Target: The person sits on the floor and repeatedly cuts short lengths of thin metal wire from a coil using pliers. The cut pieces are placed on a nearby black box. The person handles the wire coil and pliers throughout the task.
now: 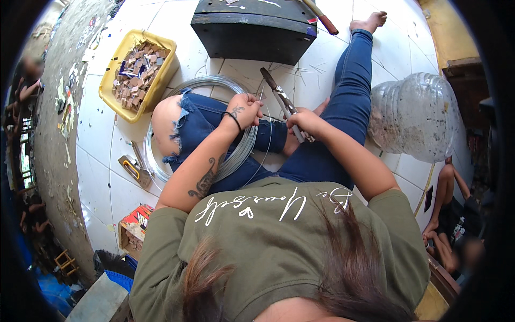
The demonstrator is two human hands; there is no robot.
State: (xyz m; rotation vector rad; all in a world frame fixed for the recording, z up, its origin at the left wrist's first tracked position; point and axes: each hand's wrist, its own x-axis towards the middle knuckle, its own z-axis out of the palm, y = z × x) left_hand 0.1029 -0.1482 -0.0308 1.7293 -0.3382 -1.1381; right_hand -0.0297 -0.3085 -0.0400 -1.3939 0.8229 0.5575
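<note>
My left hand (244,111) is closed, its fingertips pinching a thin wire (270,137) above my bent leg. The wire is part of a large silvery coil (244,147) that lies around that leg, partly hidden by my knee and forearm. In my right hand (306,122) is a long, worn, plier-like tool (279,92) with dark and grey metal arms. Its two arms point up and left, toward the fingers of my left hand. My palm hides part of the tool, so its exact kind is unclear.
A yellow tub (173,61) of small brown pieces stands at the far left. Ahead is a black box (252,35) with a stick-like handle (327,24) on it. Nearby are a stapler-like tool (137,170), a red carton (137,220) and a large clear plastic jug (416,115). Other people sit at both sides.
</note>
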